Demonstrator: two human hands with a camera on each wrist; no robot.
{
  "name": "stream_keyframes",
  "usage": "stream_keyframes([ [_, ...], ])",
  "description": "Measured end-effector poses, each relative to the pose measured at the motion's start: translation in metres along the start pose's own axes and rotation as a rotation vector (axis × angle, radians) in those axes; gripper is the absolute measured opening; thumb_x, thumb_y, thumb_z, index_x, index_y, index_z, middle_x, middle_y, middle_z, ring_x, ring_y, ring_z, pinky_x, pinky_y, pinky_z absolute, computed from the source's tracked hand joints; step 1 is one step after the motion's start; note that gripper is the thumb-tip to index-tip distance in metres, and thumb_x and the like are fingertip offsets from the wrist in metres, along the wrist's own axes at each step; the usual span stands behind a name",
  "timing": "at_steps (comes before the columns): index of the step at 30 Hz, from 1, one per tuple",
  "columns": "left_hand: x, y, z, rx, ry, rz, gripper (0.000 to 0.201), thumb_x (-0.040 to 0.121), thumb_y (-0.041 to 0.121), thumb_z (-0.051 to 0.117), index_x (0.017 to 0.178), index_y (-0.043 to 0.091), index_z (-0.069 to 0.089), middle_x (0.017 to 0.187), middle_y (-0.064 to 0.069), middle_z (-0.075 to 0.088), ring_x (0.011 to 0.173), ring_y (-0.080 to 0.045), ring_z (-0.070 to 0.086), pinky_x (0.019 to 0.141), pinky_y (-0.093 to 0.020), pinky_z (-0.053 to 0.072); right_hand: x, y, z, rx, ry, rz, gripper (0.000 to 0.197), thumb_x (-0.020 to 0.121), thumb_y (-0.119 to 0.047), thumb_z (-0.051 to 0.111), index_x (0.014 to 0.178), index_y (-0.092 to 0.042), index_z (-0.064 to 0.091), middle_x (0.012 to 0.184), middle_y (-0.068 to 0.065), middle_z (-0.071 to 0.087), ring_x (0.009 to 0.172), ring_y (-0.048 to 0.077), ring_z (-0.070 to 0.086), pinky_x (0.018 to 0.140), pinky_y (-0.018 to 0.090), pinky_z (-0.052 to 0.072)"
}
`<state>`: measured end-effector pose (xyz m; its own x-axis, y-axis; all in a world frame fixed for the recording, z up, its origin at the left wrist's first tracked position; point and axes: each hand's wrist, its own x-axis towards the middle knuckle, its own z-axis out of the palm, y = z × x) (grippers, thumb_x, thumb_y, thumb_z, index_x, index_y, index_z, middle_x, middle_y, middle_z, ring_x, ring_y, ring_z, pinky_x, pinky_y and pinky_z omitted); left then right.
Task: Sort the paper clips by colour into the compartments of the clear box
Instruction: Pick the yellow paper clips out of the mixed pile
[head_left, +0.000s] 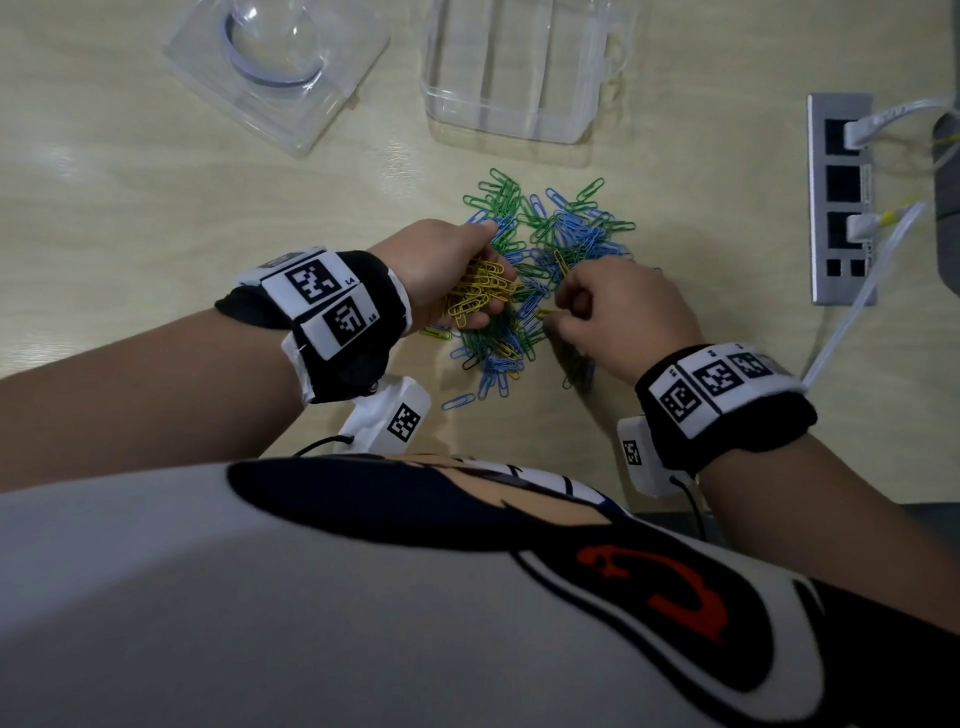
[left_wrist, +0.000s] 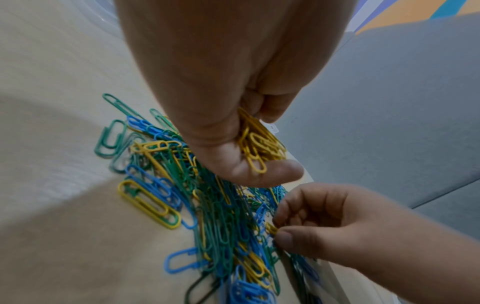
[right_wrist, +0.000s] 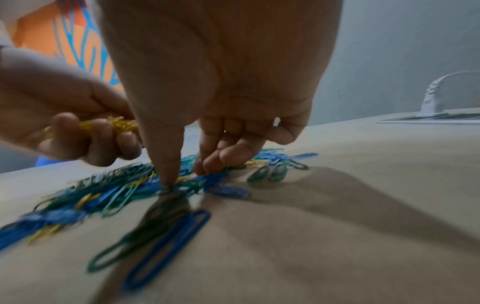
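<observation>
A mixed pile of green, blue and yellow paper clips (head_left: 550, 244) lies on the table (head_left: 156, 218) in front of the clear compartment box (head_left: 514, 67). My left hand (head_left: 447, 270) hovers over the pile's left side and grips a bunch of yellow clips (head_left: 475, 299); the left wrist view shows that bunch (left_wrist: 259, 142) in the curled fingers. My right hand (head_left: 618, 306) is at the pile's right side, its thumb and fingers pinching a single yellow clip (left_wrist: 271, 228) low among the others. In the right wrist view the right thumb (right_wrist: 168, 164) touches down into the pile (right_wrist: 124, 191).
A clear lid or tray with a round dome (head_left: 275, 67) lies at the back left. A grey socket strip (head_left: 844, 197) with white plugs and cables sits at the right. Loose blue clips (head_left: 460, 401) lie nearer my body.
</observation>
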<state>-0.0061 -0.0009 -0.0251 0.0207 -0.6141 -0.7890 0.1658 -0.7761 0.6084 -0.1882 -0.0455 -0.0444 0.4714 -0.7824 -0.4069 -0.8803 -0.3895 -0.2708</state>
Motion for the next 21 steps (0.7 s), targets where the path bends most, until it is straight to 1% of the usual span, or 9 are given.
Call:
stream_keyframes([
  [3,0.000,0.000,0.001,0.010,0.005,0.000,0.044,0.102,0.038,0.037,0.081,0.008,0.062,0.062,-0.005,0.062,0.052,-0.014,0.060,0.047,-0.021,0.050,0.000,-0.004,0.004,-0.077,0.018,-0.040,0.015,0.086,-0.039,0.060,0.096,-0.028,0.063,0.099,-0.003,0.058,0.099,0.024,0.057,0.084,0.037,0.039],
  [5,0.000,0.001,0.000,0.010,0.007,-0.001,0.044,0.102,0.038,0.038,0.082,0.007,0.063,0.062,-0.006,0.062,0.053,-0.014,0.060,0.047,-0.022,0.050,0.000,-0.004,0.003,-0.060,0.025,-0.037,0.011,0.086,-0.034,0.058,0.093,-0.028,0.063,0.097,-0.004,0.057,0.097,0.024,0.057,0.085,0.037,0.039],
  [7,0.000,0.001,-0.001,0.005,0.007,0.001,0.044,0.102,0.038,0.038,0.082,0.007,0.063,0.062,-0.006,0.062,0.053,-0.014,0.060,0.047,-0.022,0.050,0.001,-0.004,0.001,0.014,0.051,-0.023,0.008,0.083,-0.031,0.058,0.089,-0.026,0.061,0.090,-0.006,0.052,0.092,0.023,0.056,0.084,0.037,0.041],
  [8,0.000,0.001,-0.001,0.002,0.008,0.003,0.044,0.102,0.037,0.038,0.082,0.007,0.063,0.061,-0.006,0.062,0.053,-0.014,0.060,0.047,-0.022,0.050,0.001,-0.004,-0.001,0.060,0.083,-0.010,0.008,0.082,-0.030,0.057,0.088,-0.025,0.060,0.089,-0.005,0.051,0.089,0.024,0.056,0.083,0.037,0.043],
  [10,-0.001,0.000,-0.002,0.000,0.007,0.005,0.044,0.102,0.037,0.039,0.082,0.006,0.062,0.059,-0.005,0.062,0.053,-0.015,0.060,0.047,-0.022,0.050,0.004,-0.006,-0.003,0.139,0.194,0.021,0.008,0.084,-0.025,0.056,0.090,-0.021,0.058,0.090,-0.002,0.057,0.087,0.026,0.057,0.082,0.038,0.045],
  [12,-0.001,0.000,-0.001,0.002,0.002,0.002,0.044,0.102,0.038,0.039,0.082,0.006,0.063,0.059,-0.006,0.062,0.053,-0.015,0.060,0.047,-0.022,0.050,0.007,-0.008,-0.004,0.132,0.275,0.033,0.008,0.087,-0.020,0.053,0.094,-0.020,0.058,0.093,-0.001,0.060,0.089,0.027,0.057,0.085,0.039,0.042],
  [15,-0.001,0.000,0.000,0.005,-0.001,0.003,0.045,0.102,0.037,0.038,0.081,0.006,0.062,0.062,-0.007,0.061,0.053,-0.015,0.059,0.047,-0.022,0.050,0.014,-0.012,-0.003,0.005,0.235,0.001,0.014,0.092,-0.024,0.050,0.100,-0.020,0.062,0.100,0.003,0.061,0.096,0.029,0.057,0.086,0.038,0.038],
  [18,-0.002,0.000,0.000,0.000,0.000,0.008,0.044,0.102,0.037,0.039,0.082,0.006,0.062,0.064,-0.007,0.061,0.053,-0.015,0.060,0.047,-0.022,0.050,0.019,-0.015,-0.003,-0.005,0.186,0.003,0.021,0.092,-0.032,0.055,0.105,-0.018,0.065,0.107,0.007,0.062,0.101,0.029,0.057,0.090,0.038,0.041],
  [21,-0.002,0.001,-0.001,-0.002,0.004,0.006,0.045,0.102,0.037,0.039,0.081,0.005,0.062,0.065,-0.008,0.060,0.052,-0.015,0.060,0.046,-0.022,0.050,0.020,-0.015,-0.004,-0.014,0.174,0.005,0.018,0.089,-0.027,0.058,0.103,-0.018,0.065,0.106,0.007,0.062,0.100,0.029,0.057,0.090,0.037,0.042],
])
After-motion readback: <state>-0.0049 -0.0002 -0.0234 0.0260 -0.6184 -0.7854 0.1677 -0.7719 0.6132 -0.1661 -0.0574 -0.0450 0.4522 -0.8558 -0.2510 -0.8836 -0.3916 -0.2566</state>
